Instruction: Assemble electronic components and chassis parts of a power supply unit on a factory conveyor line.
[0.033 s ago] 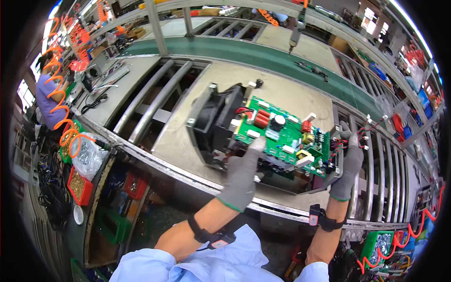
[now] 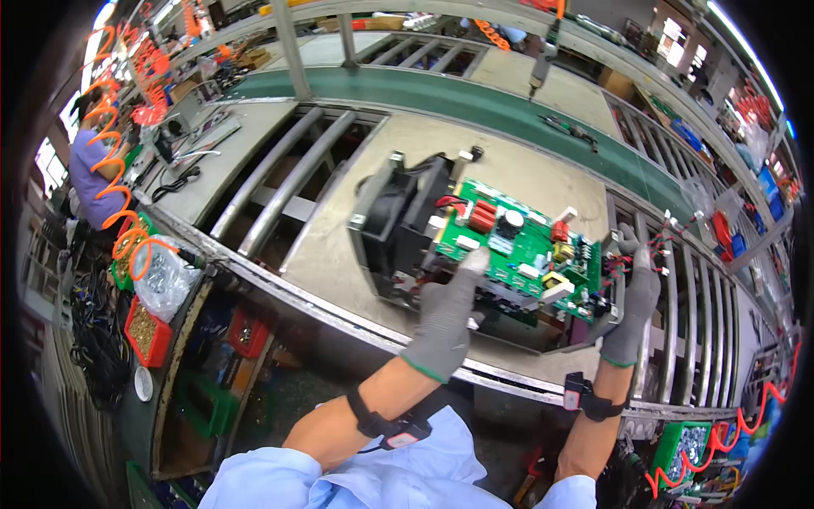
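An open electronic unit sits on a beige board on the roller line, with a green circuit board (image 2: 509, 242) facing up. At its left end stands a black fan housing (image 2: 397, 220), and an upright end panel (image 2: 612, 307) closes the right. In a grey glove, my left hand (image 2: 447, 310) grips the near side, thumb on the circuit board's near edge and fingers hidden below. My right hand (image 2: 636, 297), gloved too, is closed around the end panel. Thin wires with white connectors (image 2: 666, 246) stick out beside it.
A power screwdriver (image 2: 543, 64) hangs beyond the unit. Another tool (image 2: 568, 127) lies on the green belt (image 2: 381, 85). Metal rollers (image 2: 288, 182) flank the board. Red bins of screws (image 2: 146, 331) stand lower left; a person in purple (image 2: 95, 174) is at far left.
The whole scene sits slightly further right in the picture. Both hands keep their places on the unit.
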`<action>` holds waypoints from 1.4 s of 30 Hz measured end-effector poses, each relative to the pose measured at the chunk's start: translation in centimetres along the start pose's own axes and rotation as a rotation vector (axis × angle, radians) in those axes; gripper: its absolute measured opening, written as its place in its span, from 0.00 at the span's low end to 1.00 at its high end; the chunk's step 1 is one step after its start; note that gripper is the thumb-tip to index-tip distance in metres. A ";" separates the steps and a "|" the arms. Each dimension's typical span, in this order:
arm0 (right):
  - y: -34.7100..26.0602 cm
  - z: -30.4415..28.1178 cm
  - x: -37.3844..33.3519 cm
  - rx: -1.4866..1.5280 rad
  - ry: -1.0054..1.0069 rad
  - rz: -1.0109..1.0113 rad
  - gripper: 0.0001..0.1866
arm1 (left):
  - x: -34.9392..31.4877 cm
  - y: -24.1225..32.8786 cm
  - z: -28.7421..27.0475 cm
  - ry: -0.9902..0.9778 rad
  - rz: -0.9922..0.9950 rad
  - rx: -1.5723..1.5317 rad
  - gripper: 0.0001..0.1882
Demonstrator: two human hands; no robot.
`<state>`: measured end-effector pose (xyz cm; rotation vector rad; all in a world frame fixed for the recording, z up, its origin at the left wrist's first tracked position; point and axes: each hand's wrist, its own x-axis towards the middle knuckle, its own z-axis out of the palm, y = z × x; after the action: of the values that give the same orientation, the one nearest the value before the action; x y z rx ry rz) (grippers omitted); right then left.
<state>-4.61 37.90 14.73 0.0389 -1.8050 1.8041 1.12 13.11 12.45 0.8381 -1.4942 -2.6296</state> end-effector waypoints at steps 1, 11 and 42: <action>-0.9 -0.5 -0.3 -0.010 -0.012 0.150 0.15 | 0.3 0.0 0.0 -0.025 -0.022 -0.011 0.45; -14.0 7.7 -7.9 -0.692 -0.313 -0.466 0.40 | 0.1 -0.9 1.0 -0.045 -0.107 -0.128 0.34; -8.3 12.6 -0.6 -1.083 -1.047 -0.441 0.59 | -2.1 -5.4 4.0 -0.207 0.022 -0.183 0.41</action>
<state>-5.33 25.32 23.09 0.9942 -2.9097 0.2591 2.48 19.80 10.66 0.5480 -1.2619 -2.8554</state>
